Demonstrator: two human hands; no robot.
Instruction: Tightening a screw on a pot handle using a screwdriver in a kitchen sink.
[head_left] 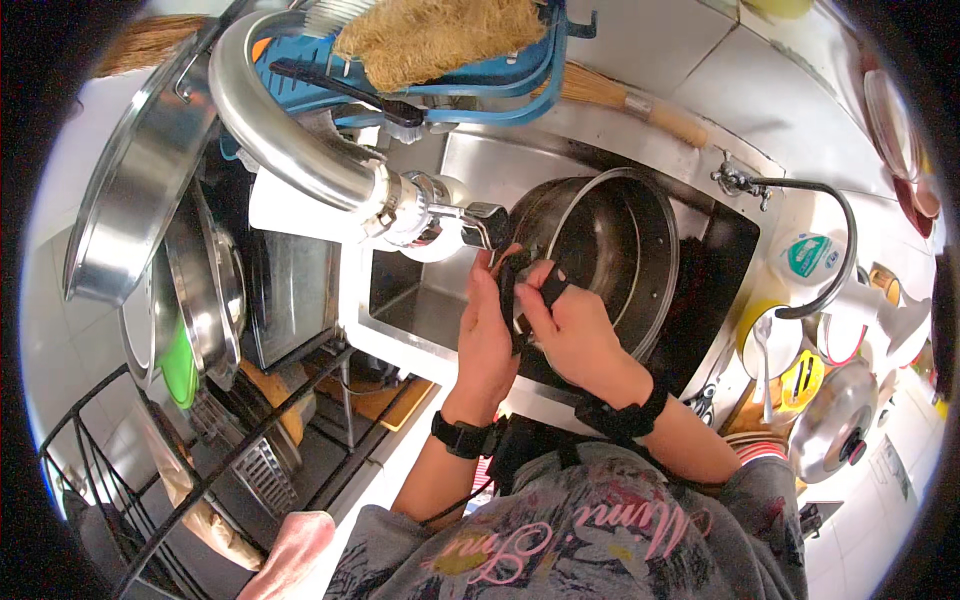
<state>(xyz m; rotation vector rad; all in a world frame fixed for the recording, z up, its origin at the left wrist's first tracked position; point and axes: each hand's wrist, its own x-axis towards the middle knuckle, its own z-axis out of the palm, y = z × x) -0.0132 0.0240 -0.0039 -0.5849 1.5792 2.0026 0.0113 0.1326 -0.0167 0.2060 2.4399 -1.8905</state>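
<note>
Over the sink, my left hand (484, 345) is closed around a dark, narrow object (507, 300), its fingertips pointing up toward a small chrome-and-black fitting (485, 224). My right hand (588, 340) pinches at the same object from the right, fingers curled, with a black band around one finger. The kind of object is hidden by my fingers. Just beyond and to the right of my hands, a large steel pot (668, 270) sits in the sink (475, 160), its round mouth facing up and its inside darkened. Both of my wrists wear black bands.
A thick steel pipe (290, 150) curves in from the upper left. Behind the sink stands a blue rack (440, 105) with a fibre scrubber (450, 40) and a black brush (350, 92). Pans (150, 190) and a black wire rack (215, 490) lie left; a tap (740, 180) stands right.
</note>
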